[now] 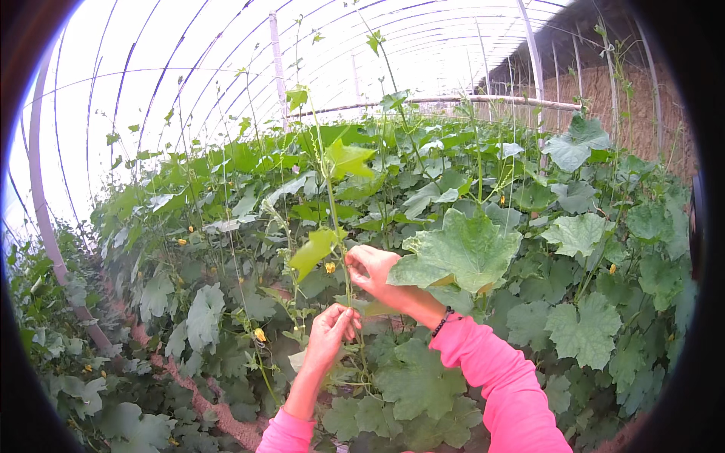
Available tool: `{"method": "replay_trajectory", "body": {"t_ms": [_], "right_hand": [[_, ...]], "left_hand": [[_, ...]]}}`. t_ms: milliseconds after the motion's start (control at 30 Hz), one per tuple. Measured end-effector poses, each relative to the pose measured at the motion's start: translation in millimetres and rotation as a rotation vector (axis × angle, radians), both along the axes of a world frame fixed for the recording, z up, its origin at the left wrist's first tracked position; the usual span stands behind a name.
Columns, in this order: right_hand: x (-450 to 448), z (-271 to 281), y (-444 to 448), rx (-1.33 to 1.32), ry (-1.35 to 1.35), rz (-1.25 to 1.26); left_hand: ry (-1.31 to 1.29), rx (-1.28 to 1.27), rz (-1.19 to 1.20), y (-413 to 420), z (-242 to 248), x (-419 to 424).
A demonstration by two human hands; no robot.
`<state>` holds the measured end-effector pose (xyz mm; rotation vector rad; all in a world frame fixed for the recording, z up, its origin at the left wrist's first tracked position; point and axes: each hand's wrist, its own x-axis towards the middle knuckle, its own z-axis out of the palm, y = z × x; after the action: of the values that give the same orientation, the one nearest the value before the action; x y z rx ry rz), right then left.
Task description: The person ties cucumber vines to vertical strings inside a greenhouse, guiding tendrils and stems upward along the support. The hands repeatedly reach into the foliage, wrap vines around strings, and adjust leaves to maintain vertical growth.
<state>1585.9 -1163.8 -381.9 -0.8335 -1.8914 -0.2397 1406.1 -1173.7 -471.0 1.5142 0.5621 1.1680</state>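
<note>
A tall green climbing vine (332, 209) with lobed leaves and curling tendrils rises in front of me. My left hand (334, 327) pinches its stem low down, thumb against the fingers. Higher up and just right of the stem is my right hand (371, 269), its fingers bent at the vine; whether they grip it is hidden. A pale yellow-green leaf (312, 252) hangs left of the stem, near a yellow flower (330, 267). One large lobed leaf (461, 249) partly covers my right hand's wrist area, where a dark bead bracelet (444, 320) shows.
Dense leafy vines (583, 328) stand all around, with thin vertical strings among them. A horizontal pole (481, 99) crosses behind, below the arched greenhouse frame. A slanted post (48, 226) stands at left, beside a strip of bare reddish soil (224, 419). An earthen wall (651, 107) rises at right.
</note>
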Motion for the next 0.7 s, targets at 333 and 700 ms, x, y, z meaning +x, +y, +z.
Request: {"method": "replay_trajectory", "body": {"t_ms": [333, 700], "right_hand": [[16.5, 80.0, 43.5, -0.409, 0.456, 0.209], [-7.8, 125.9, 33.7, -0.860, 0.693, 0.491]], "left_hand": [[0.184, 0.079, 0.070, 4.4, 3.4, 1.8], [0.673, 0.662, 0.442, 2.1, 67.5, -24.8]]}}
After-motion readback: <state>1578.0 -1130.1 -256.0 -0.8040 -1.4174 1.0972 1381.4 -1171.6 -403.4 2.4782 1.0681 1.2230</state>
